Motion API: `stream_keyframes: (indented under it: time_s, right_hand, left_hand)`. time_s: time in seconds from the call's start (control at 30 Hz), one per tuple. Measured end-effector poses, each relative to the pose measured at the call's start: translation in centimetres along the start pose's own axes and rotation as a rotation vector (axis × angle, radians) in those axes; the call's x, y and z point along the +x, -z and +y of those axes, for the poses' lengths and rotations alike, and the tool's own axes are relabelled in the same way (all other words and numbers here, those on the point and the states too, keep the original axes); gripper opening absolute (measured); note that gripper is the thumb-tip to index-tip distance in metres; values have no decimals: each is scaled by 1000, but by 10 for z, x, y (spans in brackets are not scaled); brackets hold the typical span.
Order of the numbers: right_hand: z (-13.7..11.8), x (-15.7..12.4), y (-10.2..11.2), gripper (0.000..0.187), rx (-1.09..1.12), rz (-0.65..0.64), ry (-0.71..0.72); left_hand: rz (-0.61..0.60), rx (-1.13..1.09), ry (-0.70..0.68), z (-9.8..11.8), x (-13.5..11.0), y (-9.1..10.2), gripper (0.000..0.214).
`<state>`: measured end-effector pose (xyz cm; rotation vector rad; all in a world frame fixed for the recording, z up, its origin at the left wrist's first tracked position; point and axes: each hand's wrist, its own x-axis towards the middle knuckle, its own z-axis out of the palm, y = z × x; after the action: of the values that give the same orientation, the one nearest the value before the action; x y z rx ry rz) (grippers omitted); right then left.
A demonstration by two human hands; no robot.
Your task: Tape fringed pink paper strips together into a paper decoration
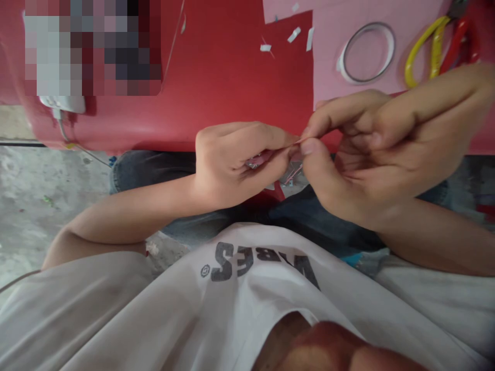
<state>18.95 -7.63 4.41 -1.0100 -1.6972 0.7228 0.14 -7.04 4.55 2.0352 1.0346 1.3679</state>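
Observation:
My left hand (240, 162) is closed around a small pink piece (260, 158) with a bit of white on it, held just above my lap at the edge of the red table (216, 87). My right hand (371, 149) meets it from the right. Its thumb and forefinger pinch a thin pink strip (298, 140) that runs between the two hands. Thin pink slivers (293, 174) hang below the pinch. What the piece is cannot be made out.
A pink sheet (332, 46) lies on the table at the back right with a roll of tape (367, 51) on it. Yellow- and red-handled scissors (441, 46) lie at the far right. White paper scraps (294, 35) are scattered nearby. A white cable (64, 129) hangs at the left.

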Motion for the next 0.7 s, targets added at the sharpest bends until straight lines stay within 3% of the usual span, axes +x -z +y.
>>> stream_keyframes:
  time_s: [0.07,0.13,0.27,0.33,0.47,0.7]
  right_hand:
    - [-1,3,-4,32,64,160,123]
    - [-4,5,-6,33,87,238,140]
    - [-10,3,-4,39,-11,119,47]
    - [-12,2,-3,37,-13,139,7]
    - [-10,1,-5,34,44,203,80]
    - [-7,-3,-5,28,-14,177,47]
  left_hand:
    - [0,-3,9,0,-1,0,9]
    - [-19,6,18,1,-1,0,7]
    - [-5,-16,-1,2,0,1,7]
    - [-10,-26,-4,3,1,1,7]
    - [-25,-40,63,3,2,0,9]
    - [-27,-35,78,3,-1,-1,14]
